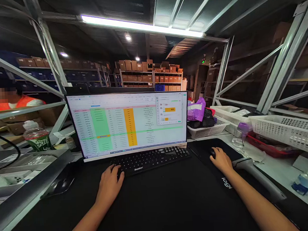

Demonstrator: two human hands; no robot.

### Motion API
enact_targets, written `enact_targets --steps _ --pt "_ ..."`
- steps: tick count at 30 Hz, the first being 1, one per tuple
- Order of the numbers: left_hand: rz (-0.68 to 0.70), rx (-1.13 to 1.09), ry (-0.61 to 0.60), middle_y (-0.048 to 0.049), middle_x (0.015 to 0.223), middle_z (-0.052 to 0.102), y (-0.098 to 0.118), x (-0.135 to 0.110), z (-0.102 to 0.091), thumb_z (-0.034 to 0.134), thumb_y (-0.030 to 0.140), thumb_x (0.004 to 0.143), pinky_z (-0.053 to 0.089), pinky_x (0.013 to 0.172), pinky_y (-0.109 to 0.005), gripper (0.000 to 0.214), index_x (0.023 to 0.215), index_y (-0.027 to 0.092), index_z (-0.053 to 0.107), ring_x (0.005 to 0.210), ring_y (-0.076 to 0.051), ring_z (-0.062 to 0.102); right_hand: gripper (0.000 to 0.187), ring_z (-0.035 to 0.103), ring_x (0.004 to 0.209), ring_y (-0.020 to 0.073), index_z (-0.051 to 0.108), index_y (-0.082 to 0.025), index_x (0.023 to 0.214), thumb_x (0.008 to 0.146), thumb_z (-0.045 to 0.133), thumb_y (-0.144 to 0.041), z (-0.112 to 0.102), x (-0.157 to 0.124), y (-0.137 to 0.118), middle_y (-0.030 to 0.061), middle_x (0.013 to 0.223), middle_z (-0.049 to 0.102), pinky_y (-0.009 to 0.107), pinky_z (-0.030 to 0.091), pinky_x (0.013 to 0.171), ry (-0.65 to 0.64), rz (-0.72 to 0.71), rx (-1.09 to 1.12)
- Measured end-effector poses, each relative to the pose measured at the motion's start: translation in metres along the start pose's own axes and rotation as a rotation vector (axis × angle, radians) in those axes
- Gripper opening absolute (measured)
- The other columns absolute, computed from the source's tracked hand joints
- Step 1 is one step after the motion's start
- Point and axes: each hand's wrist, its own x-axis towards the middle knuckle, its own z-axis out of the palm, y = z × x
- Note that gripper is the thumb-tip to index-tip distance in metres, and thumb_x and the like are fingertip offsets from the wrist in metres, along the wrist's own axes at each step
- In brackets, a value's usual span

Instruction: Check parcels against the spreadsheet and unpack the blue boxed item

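Observation:
My left hand [109,181] rests at the left end of a black keyboard [151,159], fingers spread over the keys. Under the fingers of my right hand [220,158] sits a dark computer mouse [212,153], mostly hidden, on a black mouse pad [201,149]. Behind the keyboard stands a monitor [149,129] showing a spreadsheet with green and orange columns and a small chat-like window at its right. A grey handheld scanner [260,177] lies just right of my right wrist.
White plastic baskets [286,127] line the right side, one holding a purple package [196,109]. A clear bottle [306,181] lies at far right. To the left are a green-labelled bottle [37,137], a grey tray [31,191] and a person in an orange vest [16,102].

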Motion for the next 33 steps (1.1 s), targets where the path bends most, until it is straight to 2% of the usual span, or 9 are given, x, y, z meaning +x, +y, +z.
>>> enact_targets --steps 14,20,24,29,33 --pt "0.022 0.016 0.005 -0.0191 0.136 0.053 -0.003 0.000 0.002 0.032 0.048 0.093 0.045 0.106 -0.052 0.058 0.127 0.012 0.063 0.126 -0.038 0.050 0.048 0.062 0.111 0.0278 0.053 -0.012 0.132 0.090 0.049 -0.034 0.003 0.002 0.001 0.0168 0.136 0.055 0.039 0.049 0.091 0.031 0.012 0.018" --pt "0.018 0.014 0.002 -0.0197 0.135 0.054 -0.002 0.000 0.001 0.031 0.049 0.093 0.045 0.106 -0.052 0.060 0.127 0.011 0.063 0.127 -0.038 0.050 0.058 0.059 0.121 0.0293 0.046 -0.018 0.146 0.090 0.050 -0.032 0.005 0.001 0.001 0.0153 0.146 0.049 0.040 0.047 0.098 0.040 -0.006 0.000" --pt "0.029 0.011 0.009 -0.0197 0.136 0.054 -0.003 0.000 0.003 0.032 0.049 0.093 0.045 0.105 -0.053 0.059 0.126 0.012 0.063 0.127 -0.038 0.050 0.051 0.060 0.120 0.0293 0.053 -0.017 0.139 0.090 0.050 -0.033 0.007 0.002 0.003 0.0158 0.146 0.049 0.039 0.047 0.096 0.042 -0.001 0.000" --pt "0.042 0.021 0.015 -0.0195 0.134 0.054 -0.005 0.000 0.006 0.031 0.048 0.094 0.045 0.106 -0.052 0.058 0.126 0.012 0.063 0.126 -0.038 0.050 0.047 0.062 0.110 0.0259 0.054 -0.014 0.131 0.089 0.051 -0.034 0.011 0.004 0.007 0.0160 0.134 0.055 0.037 0.048 0.091 0.076 -0.013 0.026" --pt "0.055 0.025 0.038 -0.0201 0.134 0.055 -0.004 0.000 0.004 0.032 0.048 0.094 0.045 0.107 -0.052 0.057 0.125 0.011 0.063 0.124 -0.037 0.052 0.056 0.061 0.114 0.0261 0.047 -0.018 0.143 0.089 0.051 -0.033 0.014 0.004 0.008 0.0146 0.139 0.053 0.038 0.048 0.093 0.090 -0.023 0.031"
